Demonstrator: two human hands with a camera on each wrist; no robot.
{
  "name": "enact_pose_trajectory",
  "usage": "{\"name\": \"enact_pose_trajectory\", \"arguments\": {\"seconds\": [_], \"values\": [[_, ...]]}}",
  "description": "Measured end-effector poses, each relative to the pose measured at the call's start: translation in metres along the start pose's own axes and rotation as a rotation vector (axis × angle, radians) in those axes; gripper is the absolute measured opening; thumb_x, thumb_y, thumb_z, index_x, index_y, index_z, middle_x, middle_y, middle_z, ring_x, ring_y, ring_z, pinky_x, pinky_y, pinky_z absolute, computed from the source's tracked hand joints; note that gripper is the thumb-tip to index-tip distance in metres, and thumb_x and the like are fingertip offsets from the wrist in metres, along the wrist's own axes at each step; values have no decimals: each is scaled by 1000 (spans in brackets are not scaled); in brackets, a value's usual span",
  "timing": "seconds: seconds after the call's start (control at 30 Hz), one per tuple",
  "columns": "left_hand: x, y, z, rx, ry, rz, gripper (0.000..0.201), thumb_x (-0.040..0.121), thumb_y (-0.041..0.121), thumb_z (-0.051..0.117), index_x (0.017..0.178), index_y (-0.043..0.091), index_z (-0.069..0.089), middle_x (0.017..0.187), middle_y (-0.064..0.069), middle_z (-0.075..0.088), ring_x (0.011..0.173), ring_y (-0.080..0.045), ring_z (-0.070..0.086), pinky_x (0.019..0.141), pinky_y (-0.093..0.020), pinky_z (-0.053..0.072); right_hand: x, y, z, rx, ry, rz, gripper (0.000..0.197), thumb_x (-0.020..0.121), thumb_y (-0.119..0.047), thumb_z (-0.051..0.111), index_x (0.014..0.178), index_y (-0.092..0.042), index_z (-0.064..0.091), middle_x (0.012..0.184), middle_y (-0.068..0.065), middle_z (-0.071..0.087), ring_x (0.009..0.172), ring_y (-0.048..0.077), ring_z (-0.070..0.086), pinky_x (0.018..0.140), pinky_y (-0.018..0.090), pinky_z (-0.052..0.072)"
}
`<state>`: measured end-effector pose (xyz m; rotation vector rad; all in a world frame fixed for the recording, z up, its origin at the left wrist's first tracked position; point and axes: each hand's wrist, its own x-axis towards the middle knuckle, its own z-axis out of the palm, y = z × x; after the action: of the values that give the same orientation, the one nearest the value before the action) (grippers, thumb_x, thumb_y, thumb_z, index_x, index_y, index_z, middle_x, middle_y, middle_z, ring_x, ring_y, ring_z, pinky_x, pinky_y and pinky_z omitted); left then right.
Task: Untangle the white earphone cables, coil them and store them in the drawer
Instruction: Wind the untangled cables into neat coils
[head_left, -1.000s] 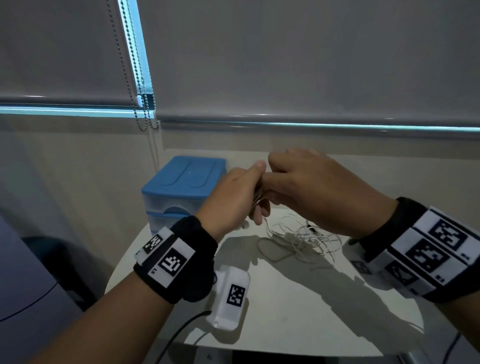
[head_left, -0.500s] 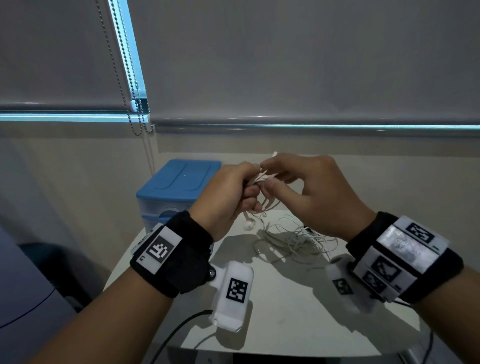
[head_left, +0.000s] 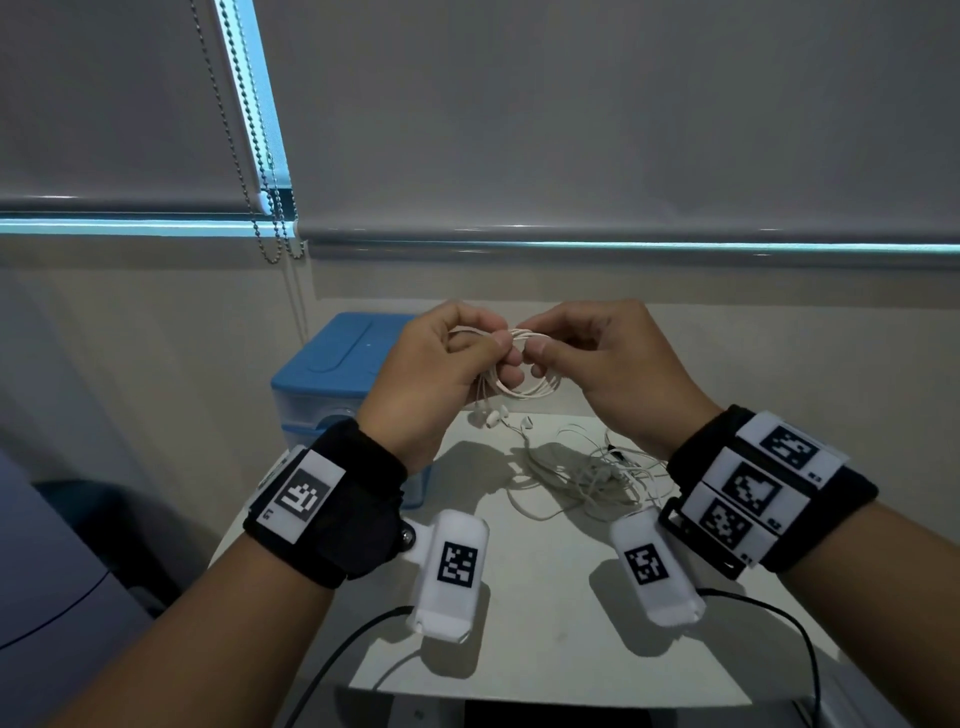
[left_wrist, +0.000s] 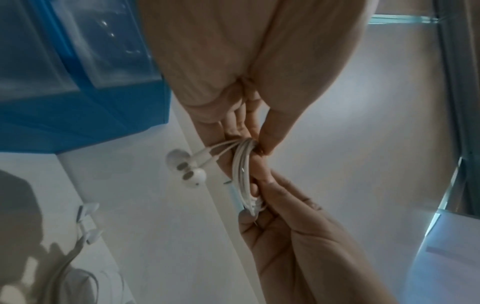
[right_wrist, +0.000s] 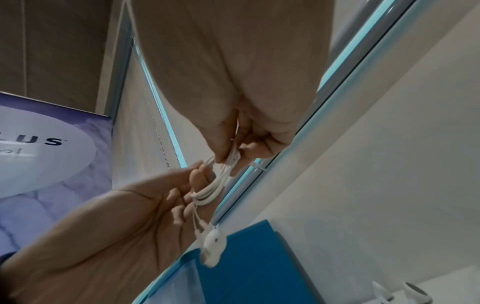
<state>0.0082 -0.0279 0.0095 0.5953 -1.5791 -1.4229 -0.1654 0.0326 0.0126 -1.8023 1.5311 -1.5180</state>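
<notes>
A coiled white earphone cable (head_left: 524, 387) hangs in the air between both hands above the table's far edge. My left hand (head_left: 447, 358) holds the coil (left_wrist: 242, 168) wound around its fingers, thumb pressing on the strands. My right hand (head_left: 582, 348) pinches the cable's end at the top of the coil (right_wrist: 228, 162). Two earbuds (head_left: 493, 417) dangle below the left hand (left_wrist: 187, 168). A second tangled heap of white earphone cables (head_left: 587, 475) lies on the white table (head_left: 519, 649). The blue drawer box (head_left: 332, 374) stands at the back left, its drawers closed.
Roller blinds cover the window behind the table, with bead chains (head_left: 270, 208) hanging at the left. A dark rounded object (head_left: 52, 571) sits low at the left. Black cables (head_left: 337, 660) run from the wrist cameras over the table's near edge.
Both hands have drawn back toward me and spread slightly apart. The cable now forms a fuller coil around the left fingers, and the right hand has shifted to pinch its top end.
</notes>
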Motion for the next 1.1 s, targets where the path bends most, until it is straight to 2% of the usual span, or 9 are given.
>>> {"name": "enact_pose_trajectory", "arguments": {"seconds": [0.17,0.4,0.6,0.7,0.83,0.93,1.0,1.07,1.1], "values": [[-1,-7,-7,68,-32,-2,17,97,-2,61,114,-2,63,88,-14,76,81,-21,73,81,-35,60,3,9,-3,65,-69,106,12,91,-6,74,97,-14,81,85,12,77,76,19,67,75,32,53],[-4,-16,-6,162,23,98,12,93,-2,68,105,2,70,90,-19,77,82,-22,75,78,-33,61,-2,10,3,294,-32,202,13,91,3,69,100,-4,77,91,18,77,79,17,69,74,25,55],[-2,-16,-7,282,26,185,12,91,1,72,103,3,73,91,-14,77,82,-22,74,78,-33,62,0,5,4,527,6,377,23,94,2,65,111,-12,61,82,10,73,71,15,67,73,29,49],[-1,-16,-8,334,25,210,11,92,3,72,102,6,74,91,-12,77,83,-24,74,80,-37,63,-1,4,5,615,-2,424,25,95,3,62,110,-15,57,82,8,69,67,14,65,73,32,47],[1,-19,-10,337,36,193,12,94,2,69,102,10,73,89,-10,77,83,-25,75,81,-47,63,-1,2,1,416,-93,359,33,88,7,64,109,-17,56,74,4,67,71,17,61,76,37,43],[0,-20,-9,310,25,164,16,95,-1,67,107,10,71,91,-14,75,84,-29,75,82,-48,63,-2,-1,-2,157,-189,265,37,84,10,69,112,-12,58,73,10,70,74,25,64,79,53,46],[0,-21,-9,293,28,146,18,94,-1,68,110,8,68,93,-16,75,84,-28,76,83,-46,63,-2,-1,-4,81,-237,245,34,83,8,74,110,-8,64,76,14,73,77,30,67,88,59,51],[0,-20,-9,301,34,145,18,93,0,70,109,6,69,91,-15,76,83,-28,76,82,-47,63,-2,0,-6,50,-241,227,23,83,6,76,103,-3,69,82,19,75,79,28,70,89,52,55],[1,-20,-10,314,34,148,16,92,0,70,107,6,70,90,-15,76,83,-30,75,82,-47,63,-2,1,-7,43,-232,218,17,84,4,76,99,-2,71,84,20,75,79,25,71,85,42,58]]}}
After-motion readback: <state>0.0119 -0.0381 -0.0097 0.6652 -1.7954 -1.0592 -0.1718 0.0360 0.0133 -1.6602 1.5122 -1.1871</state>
